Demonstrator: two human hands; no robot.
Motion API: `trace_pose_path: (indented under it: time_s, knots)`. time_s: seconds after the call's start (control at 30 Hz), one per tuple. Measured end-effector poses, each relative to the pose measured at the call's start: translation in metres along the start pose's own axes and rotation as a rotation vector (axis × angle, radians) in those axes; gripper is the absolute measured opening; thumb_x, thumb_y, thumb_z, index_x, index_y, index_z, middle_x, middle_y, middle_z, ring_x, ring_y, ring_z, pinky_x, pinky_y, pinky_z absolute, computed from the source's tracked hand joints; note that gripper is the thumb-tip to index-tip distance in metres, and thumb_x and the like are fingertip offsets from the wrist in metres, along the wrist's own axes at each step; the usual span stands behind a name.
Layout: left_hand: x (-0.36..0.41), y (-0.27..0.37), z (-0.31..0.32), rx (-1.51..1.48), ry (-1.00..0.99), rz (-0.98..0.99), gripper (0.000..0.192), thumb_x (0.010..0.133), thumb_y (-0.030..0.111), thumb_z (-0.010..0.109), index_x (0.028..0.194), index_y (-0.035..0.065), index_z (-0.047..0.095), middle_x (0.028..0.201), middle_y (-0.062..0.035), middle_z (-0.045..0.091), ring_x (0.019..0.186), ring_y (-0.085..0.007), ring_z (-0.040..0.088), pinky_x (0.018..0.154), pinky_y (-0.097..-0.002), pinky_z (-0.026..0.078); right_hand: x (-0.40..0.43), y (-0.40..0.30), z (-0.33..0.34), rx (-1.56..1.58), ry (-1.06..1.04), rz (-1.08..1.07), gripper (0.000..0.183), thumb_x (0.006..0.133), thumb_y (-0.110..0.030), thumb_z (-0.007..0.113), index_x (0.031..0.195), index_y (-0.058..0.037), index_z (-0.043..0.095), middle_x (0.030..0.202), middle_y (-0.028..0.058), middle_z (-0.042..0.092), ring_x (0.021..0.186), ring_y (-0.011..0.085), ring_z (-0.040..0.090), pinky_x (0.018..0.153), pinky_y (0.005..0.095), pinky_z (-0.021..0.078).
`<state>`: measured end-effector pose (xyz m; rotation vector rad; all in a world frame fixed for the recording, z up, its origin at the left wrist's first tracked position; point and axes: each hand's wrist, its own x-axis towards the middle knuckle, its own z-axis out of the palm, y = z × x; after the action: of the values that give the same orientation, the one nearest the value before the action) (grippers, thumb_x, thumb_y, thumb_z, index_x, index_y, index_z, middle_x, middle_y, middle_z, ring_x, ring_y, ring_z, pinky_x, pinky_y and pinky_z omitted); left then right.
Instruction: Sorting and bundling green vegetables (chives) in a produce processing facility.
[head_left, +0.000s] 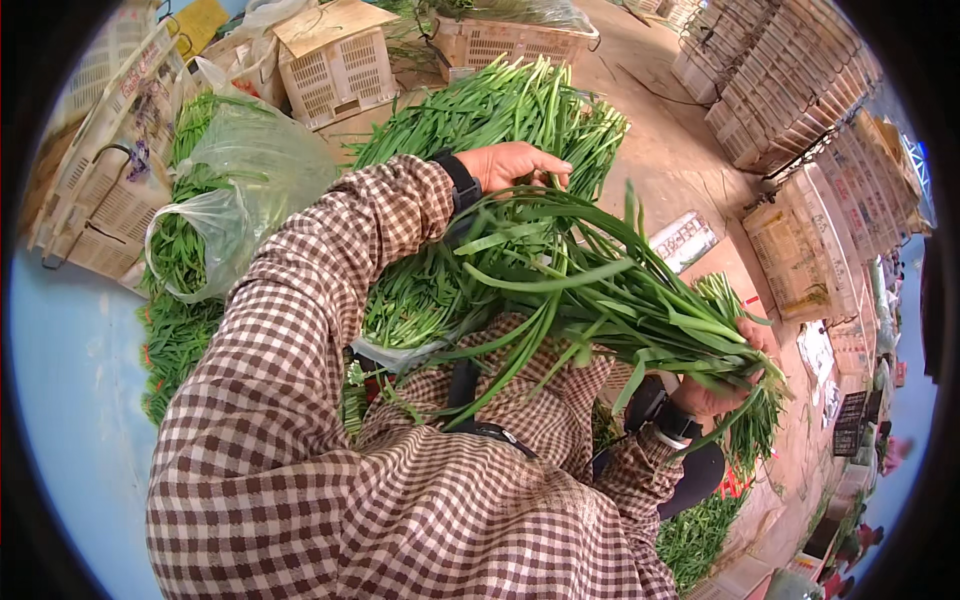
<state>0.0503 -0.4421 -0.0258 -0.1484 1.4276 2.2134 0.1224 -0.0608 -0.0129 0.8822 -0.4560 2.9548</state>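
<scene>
My right hand (716, 386) grips a bunch of garlic chives (622, 292) near its pale stem ends. The long green leaves fan left across my lap, some drooping loose. My left hand (510, 166) is above the leaf tips, at the near edge of a large pile of chives (480, 112). Its fingers are bent, and leaves hide what lies under them. More cut chives (412, 300) sit below my left forearm in clear plastic. Beyond the right hand are the pale ends of another chive bundle (716, 292).
Left, a clear plastic bag (262, 172) holds greens beside a plastic crate (112, 172). Further crates (337, 75) stand ahead, one a long crate (517, 41). Crates are stacked (780, 82) at far right. Tied chive bundles (180, 352) lie left; more greens (697, 532) lie lower right.
</scene>
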Motion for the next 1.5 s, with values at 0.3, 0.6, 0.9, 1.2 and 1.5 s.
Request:
trace_pose_path:
  time_s: [0.3,0.6,0.9,1.2,1.5]
  knots:
    - [-0.015,-0.03,0.005,-0.16,-0.19,0.205,0.016,0.085,0.008,0.059,0.1,0.0013,0.062,0.082,-0.0031,0.064,0.064,-0.0102,0.062,0.05,-0.0211,0.05,-0.011,-0.015,-0.064,-0.213,0.218,0.028,0.036,0.087,-0.023,0.057,0.114,0.0014,0.053,0.115,0.0178,0.054,0.112,0.0313,0.049,0.102,0.0501,0.0357]
    - [-0.034,-0.034,0.017,-0.142,0.48,0.273,0.006,0.087,0.009,0.06,0.09,0.005,0.063,0.08,-0.003,0.064,0.051,-0.0073,0.052,0.037,-0.0217,0.036,-0.007,-0.009,-0.052,0.133,0.129,0.08,0.043,0.081,-0.02,0.064,0.116,0.0015,0.051,0.115,0.0163,0.056,0.112,0.0275,0.05,0.102,0.0502,0.0357]
    - [-0.041,-0.043,-0.016,-0.222,0.613,0.419,0.009,0.08,0.014,0.07,0.084,0.0079,0.065,0.064,0.0058,0.051,0.048,-0.0051,0.041,0.041,-0.0206,0.025,-0.01,-0.004,-0.033,-0.117,0.284,0.09,0.038,0.084,-0.025,0.061,0.11,0.0024,0.051,0.107,0.0154,0.058,0.101,0.0247,0.056,0.093,0.0451,0.0452]
    - [-0.055,-0.045,0.003,-0.144,0.479,0.299,0.014,0.087,0.017,0.062,0.094,0.0048,0.062,0.066,0.0063,0.053,0.05,0.0001,0.044,0.038,-0.0169,0.026,-0.013,0.007,-0.043,-0.182,0.144,-0.045,0.052,0.08,-0.027,0.068,0.124,-0.0085,0.049,0.122,0.008,0.054,0.12,0.0268,0.044,0.103,0.0456,0.036]
    - [-0.057,-0.047,0.001,-0.221,0.481,0.245,0.015,0.09,0.019,0.058,0.095,0.0049,0.06,0.062,0.0076,0.043,0.051,-0.0003,0.037,0.042,-0.0158,0.025,-0.011,0.002,-0.032,-0.147,0.076,-0.075,0.041,0.082,-0.027,0.065,0.117,-0.0078,0.055,0.108,0.0066,0.056,0.111,0.0272,0.047,0.103,0.0451,0.0349]
